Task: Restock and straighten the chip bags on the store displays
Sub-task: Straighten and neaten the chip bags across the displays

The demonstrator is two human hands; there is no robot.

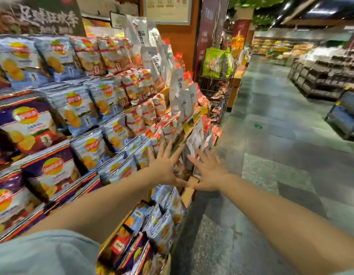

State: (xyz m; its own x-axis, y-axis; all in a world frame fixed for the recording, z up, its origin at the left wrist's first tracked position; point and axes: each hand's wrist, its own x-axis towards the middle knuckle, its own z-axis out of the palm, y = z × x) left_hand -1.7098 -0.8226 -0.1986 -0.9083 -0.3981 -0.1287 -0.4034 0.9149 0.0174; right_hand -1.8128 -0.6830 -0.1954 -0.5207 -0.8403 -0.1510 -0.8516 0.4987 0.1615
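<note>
Chip bags (77, 108) upright, overlapping in tiered rows, slightly askew.

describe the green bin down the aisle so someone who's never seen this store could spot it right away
Start at the tiered chip display on the left and follow its far end to the dark red pillar. Just past the pillar's foot, above a dark wire rack, sits the green bin. It is the only bright lime-green thing there, among white and red bags.
</note>
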